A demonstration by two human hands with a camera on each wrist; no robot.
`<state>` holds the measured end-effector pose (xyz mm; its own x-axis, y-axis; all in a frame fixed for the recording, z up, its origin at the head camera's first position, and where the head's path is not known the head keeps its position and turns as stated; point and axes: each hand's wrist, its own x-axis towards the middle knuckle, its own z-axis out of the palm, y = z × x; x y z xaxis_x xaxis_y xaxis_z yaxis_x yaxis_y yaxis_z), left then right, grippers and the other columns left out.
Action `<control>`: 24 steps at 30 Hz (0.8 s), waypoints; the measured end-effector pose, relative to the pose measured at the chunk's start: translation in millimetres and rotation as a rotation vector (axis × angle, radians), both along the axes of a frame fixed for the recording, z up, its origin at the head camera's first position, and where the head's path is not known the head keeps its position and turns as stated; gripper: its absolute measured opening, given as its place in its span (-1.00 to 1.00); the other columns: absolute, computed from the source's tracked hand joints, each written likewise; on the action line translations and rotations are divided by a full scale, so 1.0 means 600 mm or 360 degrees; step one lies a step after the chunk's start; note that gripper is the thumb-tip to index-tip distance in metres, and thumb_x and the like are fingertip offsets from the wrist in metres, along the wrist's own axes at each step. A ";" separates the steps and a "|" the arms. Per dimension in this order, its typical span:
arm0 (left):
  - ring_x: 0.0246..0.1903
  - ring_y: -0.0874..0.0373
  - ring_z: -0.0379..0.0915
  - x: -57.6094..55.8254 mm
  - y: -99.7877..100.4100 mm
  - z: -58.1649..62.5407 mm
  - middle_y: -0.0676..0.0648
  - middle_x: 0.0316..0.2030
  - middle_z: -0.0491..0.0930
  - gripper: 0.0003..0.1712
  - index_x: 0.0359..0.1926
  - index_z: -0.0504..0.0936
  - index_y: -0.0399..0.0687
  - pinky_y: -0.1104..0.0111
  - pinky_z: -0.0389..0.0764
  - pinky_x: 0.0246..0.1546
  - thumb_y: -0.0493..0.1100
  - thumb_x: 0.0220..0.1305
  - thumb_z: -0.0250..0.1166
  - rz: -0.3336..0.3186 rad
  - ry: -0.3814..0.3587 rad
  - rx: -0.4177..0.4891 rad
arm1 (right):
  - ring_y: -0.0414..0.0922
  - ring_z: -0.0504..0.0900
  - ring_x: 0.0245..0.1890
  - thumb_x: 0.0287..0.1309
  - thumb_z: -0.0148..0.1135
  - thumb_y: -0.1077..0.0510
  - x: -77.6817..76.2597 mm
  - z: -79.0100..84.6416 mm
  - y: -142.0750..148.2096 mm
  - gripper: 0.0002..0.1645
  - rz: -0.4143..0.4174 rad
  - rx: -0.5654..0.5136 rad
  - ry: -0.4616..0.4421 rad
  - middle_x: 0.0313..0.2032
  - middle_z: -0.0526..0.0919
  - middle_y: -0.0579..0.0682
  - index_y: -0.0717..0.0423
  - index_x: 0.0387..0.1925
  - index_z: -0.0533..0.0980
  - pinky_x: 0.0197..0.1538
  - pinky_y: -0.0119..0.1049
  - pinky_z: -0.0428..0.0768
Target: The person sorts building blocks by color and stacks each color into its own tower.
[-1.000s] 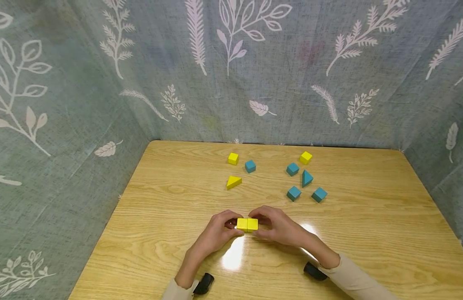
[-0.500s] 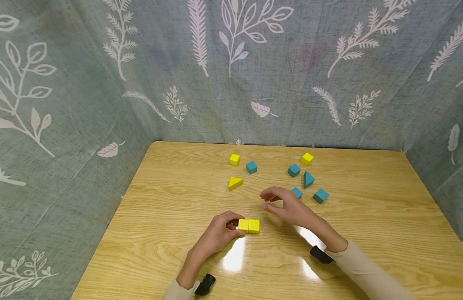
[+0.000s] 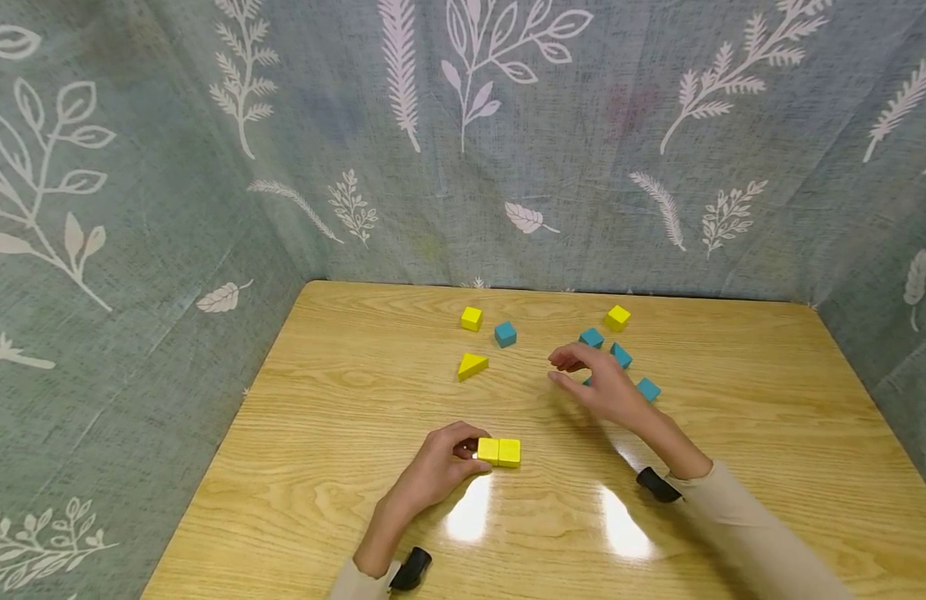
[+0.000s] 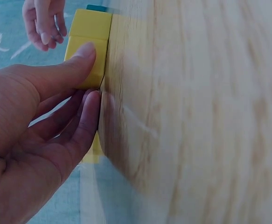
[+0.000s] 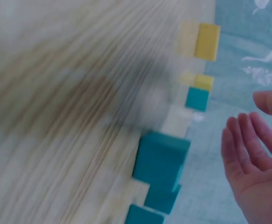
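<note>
Two yellow cubes stand side by side and touching on the table near its middle. My left hand (image 3: pixel 436 468) pinches the left yellow cube (image 3: pixel 488 451), thumb on the near face; the left wrist view shows the thumb (image 4: pixel 85 51) against it. The right yellow cube (image 3: pixel 510 452) has no hand on it. Over the blue blocks hovers my right hand (image 3: pixel 603 387), fingers extended and holding nothing. It partly hides a blue cube (image 3: pixel 587 382) and lies close to another blue cube (image 3: pixel 591 337), a blue triangular block (image 3: pixel 621 356) and a third blue cube (image 3: pixel 648 390).
Further back on the wooden table (image 3: pixel 342 400) are a yellow cube (image 3: pixel 472 318), a blue cube (image 3: pixel 505 334), a yellow triangular block (image 3: pixel 473 367) and, at right, another yellow cube (image 3: pixel 618 317). A leaf-patterned curtain (image 3: pixel 432 208) surrounds the table's back and sides.
My right hand has let go of the right yellow cube and moved away, forward and right, to above the blue blocks. The left hand keeps its pinch in the same place.
</note>
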<state>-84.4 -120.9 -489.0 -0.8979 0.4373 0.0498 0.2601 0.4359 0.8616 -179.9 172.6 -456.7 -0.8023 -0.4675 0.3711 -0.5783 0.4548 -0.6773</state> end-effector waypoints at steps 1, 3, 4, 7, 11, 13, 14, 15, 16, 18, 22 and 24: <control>-0.17 0.14 0.59 0.000 0.000 0.000 -0.03 -0.12 0.64 -0.63 0.05 0.69 -0.23 0.41 0.68 -0.14 -0.33 0.22 0.49 0.0002 0.0001 0.0000 | 0.09 0.69 -0.13 0.28 0.38 0.32 -0.003 -0.001 0.003 -0.72 -0.0007 -0.0003 0.0024 -0.11 0.69 0.17 0.33 0.00 0.59 -0.03 -0.05 0.70; -0.16 0.14 0.60 0.000 0.000 0.000 -0.04 -0.11 0.65 -0.64 0.05 0.69 -0.23 0.40 0.68 -0.13 -0.33 0.22 0.48 0.0007 0.0003 -0.0001 | 0.11 0.68 -0.13 0.28 0.38 0.33 -0.010 -0.004 0.008 -0.71 -0.0028 -0.0003 0.0058 -0.12 0.68 0.18 0.34 0.00 0.58 -0.01 -0.07 0.69; -0.16 0.14 0.60 0.000 0.000 0.001 -0.04 -0.11 0.65 -0.64 0.05 0.69 -0.23 0.40 0.68 -0.13 -0.33 0.22 0.49 0.0008 0.0001 -0.0001 | 0.12 0.68 -0.13 0.28 0.37 0.34 -0.013 -0.005 0.010 -0.72 -0.0039 -0.0005 0.0070 -0.12 0.68 0.19 0.35 0.00 0.58 0.00 -0.07 0.68; -0.16 0.14 0.60 0.000 -0.001 0.000 -0.05 -0.10 0.65 -0.64 0.05 0.69 -0.24 0.40 0.68 -0.13 -0.33 0.23 0.48 0.0006 -0.0008 0.0005 | 0.13 0.67 -0.12 0.28 0.37 0.34 -0.022 -0.007 0.017 -0.72 -0.0098 -0.0010 0.0078 -0.12 0.69 0.19 0.36 -0.01 0.58 0.00 0.00 0.67; -0.16 0.14 0.60 0.001 -0.001 0.000 -0.05 -0.09 0.64 -0.63 0.06 0.68 -0.23 0.40 0.68 -0.12 -0.32 0.24 0.48 0.0002 -0.0030 0.0010 | 0.14 0.66 -0.11 0.33 0.35 0.31 -0.037 -0.008 0.027 -0.72 -0.0187 -0.0006 0.0042 -0.08 0.68 0.22 0.35 0.01 0.57 -0.02 0.11 0.66; -0.16 0.14 0.60 0.002 -0.002 0.000 -0.05 -0.08 0.64 -0.64 0.06 0.68 -0.23 0.41 0.68 -0.12 -0.32 0.24 0.48 0.0002 -0.0035 0.0011 | 0.16 0.65 -0.09 0.35 0.33 0.30 -0.044 -0.008 0.032 -0.71 -0.0217 -0.0006 0.0016 -0.05 0.67 0.25 0.34 0.04 0.56 -0.02 0.14 0.64; -0.17 0.14 0.60 0.002 -0.002 -0.001 -0.05 -0.08 0.64 -0.64 0.06 0.68 -0.23 0.41 0.68 -0.12 -0.32 0.24 0.47 0.0002 -0.0036 0.0010 | 0.18 0.64 -0.07 0.37 0.31 0.30 -0.047 -0.008 0.034 -0.71 -0.0234 0.0000 0.0014 -0.03 0.66 0.26 0.35 0.06 0.55 -0.02 0.15 0.63; -0.17 0.14 0.59 0.002 -0.002 -0.001 -0.05 -0.08 0.64 -0.64 0.06 0.68 -0.23 0.41 0.68 -0.12 -0.33 0.24 0.47 0.0002 -0.0036 0.0009 | 0.19 0.64 -0.07 0.37 0.30 0.30 -0.051 -0.008 0.037 -0.70 -0.0250 0.0002 0.0013 -0.02 0.65 0.28 0.36 0.07 0.54 -0.02 0.16 0.62; -0.17 0.15 0.59 0.002 -0.002 -0.001 -0.05 -0.08 0.64 -0.64 0.06 0.68 -0.23 0.41 0.68 -0.12 -0.33 0.24 0.47 0.0001 -0.0035 0.0011 | 0.21 0.63 -0.05 0.37 0.30 0.31 -0.055 -0.008 0.040 -0.69 -0.0266 0.0007 0.0020 -0.01 0.65 0.29 0.36 0.08 0.54 -0.01 0.16 0.62; -0.17 0.15 0.59 0.002 -0.003 -0.001 -0.05 -0.08 0.64 -0.64 0.06 0.68 -0.23 0.41 0.68 -0.12 -0.32 0.24 0.47 0.0001 -0.0035 0.0012 | 0.23 0.61 -0.02 0.37 0.29 0.33 -0.061 -0.007 0.045 -0.67 -0.0285 0.0012 0.0035 0.01 0.64 0.31 0.39 0.10 0.53 0.02 0.18 0.60; -0.18 0.15 0.59 0.002 -0.002 -0.002 -0.05 -0.09 0.64 -0.64 0.06 0.68 -0.23 0.41 0.68 -0.12 -0.33 0.24 0.47 -0.0001 -0.0029 0.0012 | 0.26 0.57 0.03 0.39 0.25 0.34 -0.075 -0.008 0.059 -0.67 -0.0328 0.0033 0.0050 0.04 0.61 0.34 0.42 0.12 0.51 0.07 0.19 0.56; -0.17 0.14 0.59 0.002 -0.002 -0.002 -0.05 -0.08 0.64 -0.63 0.06 0.68 -0.24 0.41 0.68 -0.12 -0.33 0.23 0.47 -0.0003 -0.0024 0.0016 | 0.28 0.54 0.06 0.41 0.22 0.34 -0.081 -0.007 0.067 -0.67 -0.0347 0.0033 0.0041 0.06 0.59 0.36 0.43 0.13 0.51 0.10 0.21 0.54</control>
